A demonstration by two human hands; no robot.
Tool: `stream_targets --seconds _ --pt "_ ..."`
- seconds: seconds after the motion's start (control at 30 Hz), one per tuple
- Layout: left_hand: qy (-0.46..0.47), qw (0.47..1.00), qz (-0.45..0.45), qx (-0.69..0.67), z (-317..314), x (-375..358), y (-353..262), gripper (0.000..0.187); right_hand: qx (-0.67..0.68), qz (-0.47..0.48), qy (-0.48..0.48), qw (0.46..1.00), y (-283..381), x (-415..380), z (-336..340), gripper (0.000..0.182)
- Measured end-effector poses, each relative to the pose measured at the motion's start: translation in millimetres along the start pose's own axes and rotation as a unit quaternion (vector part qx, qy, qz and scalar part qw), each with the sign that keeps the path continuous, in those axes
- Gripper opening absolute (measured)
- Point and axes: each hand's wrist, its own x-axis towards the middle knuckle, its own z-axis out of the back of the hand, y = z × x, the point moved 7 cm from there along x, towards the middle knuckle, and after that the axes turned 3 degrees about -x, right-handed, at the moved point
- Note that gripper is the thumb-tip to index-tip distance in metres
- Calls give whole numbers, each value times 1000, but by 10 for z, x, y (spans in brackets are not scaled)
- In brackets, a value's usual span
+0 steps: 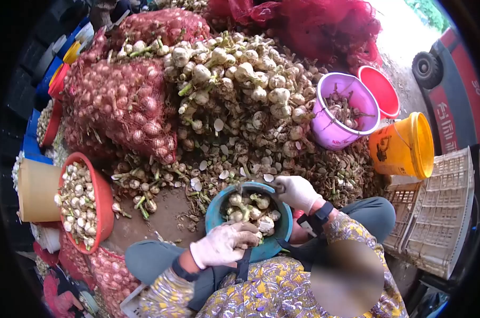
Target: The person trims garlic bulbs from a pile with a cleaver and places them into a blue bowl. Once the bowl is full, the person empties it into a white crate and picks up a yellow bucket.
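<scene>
Curling inward, the gloved fingers of the left hand [222,245] close around a garlic bulb [263,224] at the near rim of a blue bowl [214,209] that sits between the person's knees. The right hand [295,192], also gloved, rests on the far rim of the same bowl, its fingers bent over a small dark object; what that object is cannot be told. The bowl holds a shallow layer of garlic bulbs with stubs of stalk. Beyond the bowl rises a large loose heap of garlic [240,90], bulbs and stems mixed, with papery skins scattered at its foot. To the left of the bowl a red basin [103,199] is filled with trimmed white bulbs, and just beside it stands a tan bucket [36,190]. Red mesh sacks [118,106] packed with garlic lie against the heap's left flank. To the right of the heap a purple bucket [329,131] contains cut stalks and roots; behind it stands a red bucket [383,90], and near it a yellow bucket [401,148] lies tilted on its side. White plastic crates [441,212] lie at the right edge.
</scene>
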Motion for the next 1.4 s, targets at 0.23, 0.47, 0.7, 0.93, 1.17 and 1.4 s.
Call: stream_targets --seconds 0.23,0.47,0.7,0.93,1.17,1.4 --pt "-194 912 361 -26 349 1042 2703 55 91 -38 -108 989 224 99 363 27" --pt "-166 878 441 -80 300 1597 3043 58 123 -121 -103 980 -13 234 340 25" --pt "-326 839 219 -377 571 851 2041 51 95 -71 -95 988 155 291 162 26" --pt "-283 940 150 -115 529 695 1256 47 -28 52 -123 991 470 154 136 21" --pt "-306 897 93 -304 359 383 1320 50 -79 108 -142 981 731 -5 196 18" --pt "-265 875 35 -403 278 328 1311 32 -77 166 -181 966 762 -72 173 12"
